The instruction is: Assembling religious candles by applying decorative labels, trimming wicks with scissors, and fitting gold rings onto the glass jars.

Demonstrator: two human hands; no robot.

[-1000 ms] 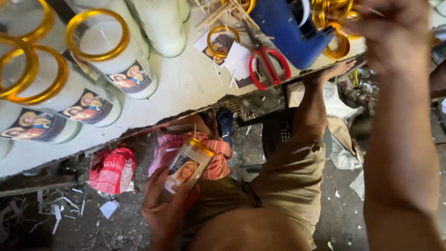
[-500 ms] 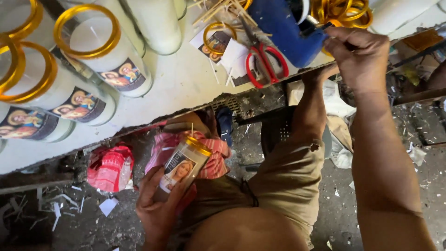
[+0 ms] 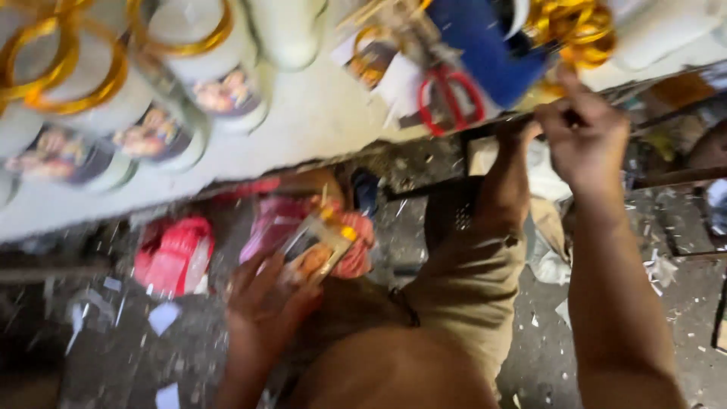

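Observation:
My left hand (image 3: 261, 299) holds a small glass candle jar (image 3: 314, 246) with a picture label and a yellow top, low over my lap. My right hand (image 3: 587, 132) is at the table's front edge, fingers pinched on a thin gold ribbon strand just under a bunch of gold ribbon (image 3: 575, 30). Red-handled scissors (image 3: 447, 95) lie on the white table (image 3: 318, 113) to the left of that hand. The frame is blurred.
Several tall white candle jars with gold ribbon rings (image 3: 178, 30) and picture labels stand on the table at left. A blue container (image 3: 485, 38) sits by the ribbon. Red and pink bags (image 3: 174, 254) lie on the littered floor below. My knee (image 3: 469, 280) is under the table edge.
My right hand has come down from the gold ribbon bunch to the table edge, drawing a strand with it. The view shifted right and blurred. The left hand keeps the jar.

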